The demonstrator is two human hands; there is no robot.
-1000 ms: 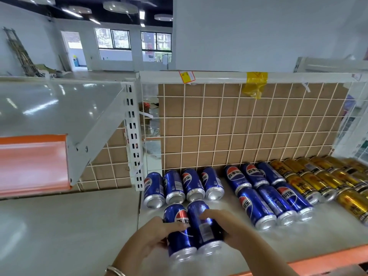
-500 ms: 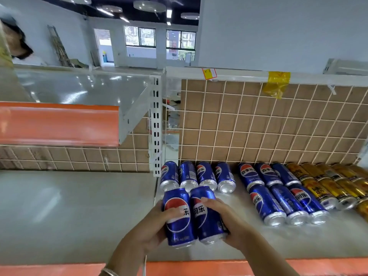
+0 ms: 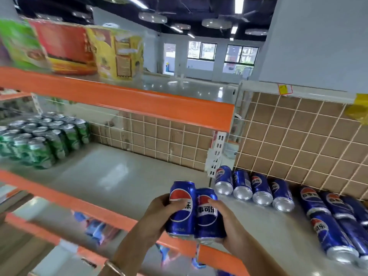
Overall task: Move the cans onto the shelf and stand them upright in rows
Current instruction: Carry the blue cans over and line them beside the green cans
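There is one view only, from the camera on my head, wide-angled and looking forward and down. It sits close above my hands (image 3: 199,222) at the bottom middle, faces the shelf (image 3: 111,172) and its tiled back wall (image 3: 294,136), and is turned leftward and tilted, so the shelf edges run slantwise. Its left side is blurred.
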